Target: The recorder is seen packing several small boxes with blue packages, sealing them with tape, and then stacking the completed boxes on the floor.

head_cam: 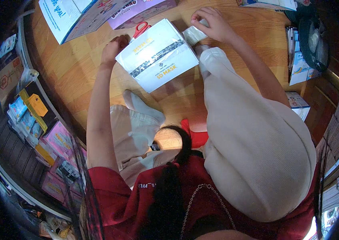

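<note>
A white cardboard box (157, 55) with yellow and dark print lies on the wooden floor before me, a printed strip of tape across its top. My left hand (114, 49) is by the box's left corner, its fingers curled; whether it holds anything is hidden. Red-handled scissors (141, 29) lie at the far left edge of the box, their blades partly hidden. To the right of the box, my right hand (213, 24) has its fingers bent over a roll of clear tape (194, 35), thumb and fingers at its far end.
A large printed carton (64, 18) and a purple box (142, 12) stand beyond the scissors. Packets (27, 117) and pink boxes (60, 138) fill the left side. At right are stacked flat cartons (300, 63) and a small white box (298, 105). My socked feet flank the floor nearby.
</note>
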### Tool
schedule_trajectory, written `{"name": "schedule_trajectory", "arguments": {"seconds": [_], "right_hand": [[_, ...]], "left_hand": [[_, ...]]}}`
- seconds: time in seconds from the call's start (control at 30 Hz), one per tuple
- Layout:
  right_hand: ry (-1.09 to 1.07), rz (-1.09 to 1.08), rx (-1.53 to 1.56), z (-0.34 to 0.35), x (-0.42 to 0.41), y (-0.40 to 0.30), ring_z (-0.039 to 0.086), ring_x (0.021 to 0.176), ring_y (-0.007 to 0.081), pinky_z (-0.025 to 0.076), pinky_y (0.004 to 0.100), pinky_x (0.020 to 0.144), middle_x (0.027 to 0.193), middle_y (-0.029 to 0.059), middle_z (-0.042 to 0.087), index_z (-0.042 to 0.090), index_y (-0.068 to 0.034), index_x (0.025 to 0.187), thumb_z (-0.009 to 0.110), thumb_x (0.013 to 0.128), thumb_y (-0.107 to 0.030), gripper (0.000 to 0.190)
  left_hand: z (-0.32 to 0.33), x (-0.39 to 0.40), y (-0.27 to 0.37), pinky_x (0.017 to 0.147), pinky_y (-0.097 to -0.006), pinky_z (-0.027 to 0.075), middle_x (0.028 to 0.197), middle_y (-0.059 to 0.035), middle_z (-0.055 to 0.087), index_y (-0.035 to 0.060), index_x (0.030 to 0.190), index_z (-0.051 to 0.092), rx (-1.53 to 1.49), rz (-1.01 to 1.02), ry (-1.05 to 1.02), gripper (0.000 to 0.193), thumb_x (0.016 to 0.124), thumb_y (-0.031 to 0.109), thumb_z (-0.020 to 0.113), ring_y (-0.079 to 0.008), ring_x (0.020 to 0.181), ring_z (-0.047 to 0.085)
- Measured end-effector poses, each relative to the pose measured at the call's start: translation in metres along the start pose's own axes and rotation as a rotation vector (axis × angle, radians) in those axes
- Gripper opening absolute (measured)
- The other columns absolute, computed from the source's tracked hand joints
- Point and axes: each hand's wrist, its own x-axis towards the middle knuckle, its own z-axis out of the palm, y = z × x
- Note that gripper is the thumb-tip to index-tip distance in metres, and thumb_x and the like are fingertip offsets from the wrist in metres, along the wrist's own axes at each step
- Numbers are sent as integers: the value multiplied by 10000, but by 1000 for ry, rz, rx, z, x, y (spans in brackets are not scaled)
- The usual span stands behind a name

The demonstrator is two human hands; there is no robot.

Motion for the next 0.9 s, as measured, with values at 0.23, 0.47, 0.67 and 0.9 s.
{"name": "schedule_trajectory", "arguments": {"seconds": [0.23, 0.47, 0.67, 0.9], "right_hand": [[144, -23, -28, -34, 13, -38, 509, 840, 289, 404, 373, 748, 927, 151, 532, 547, -23, 919, 556, 819, -201, 204], [222, 263, 118, -60, -9, -43, 524, 700, 280, 415, 334, 641, 769, 118, 554, 546, -4, 863, 550, 836, -158, 157], [-105, 332, 865, -83, 19, -98, 547, 703, 238, 437, 308, 659, 847, 80, 611, 560, -52, 996, 509, 893, -195, 183], [-635, 184, 898, -75, -3, -110, 470, 684, 86, 409, 225, 669, 777, 15, 535, 573, -29, 1135, 442, 902, -108, 279]], "left_hand": [[0, -21, -21, 654, -316, 481, 817, -157, 630, 26, 920, 601, -228, 49, -12, 165, 759, 49, 579, -209, 724, 615], [-29, -34, 9, 641, -344, 472, 796, -165, 604, 5, 948, 585, 8, -162, -272, 172, 787, 61, 607, -251, 714, 605], [-175, -127, 125, 672, -344, 474, 843, -131, 604, 28, 943, 608, 245, -120, 12, 145, 799, 40, 592, -294, 771, 608], [-153, -71, 245, 676, -299, 458, 812, -121, 585, -8, 908, 620, 52, 33, -76, 143, 769, -31, 592, -244, 751, 592]]}}
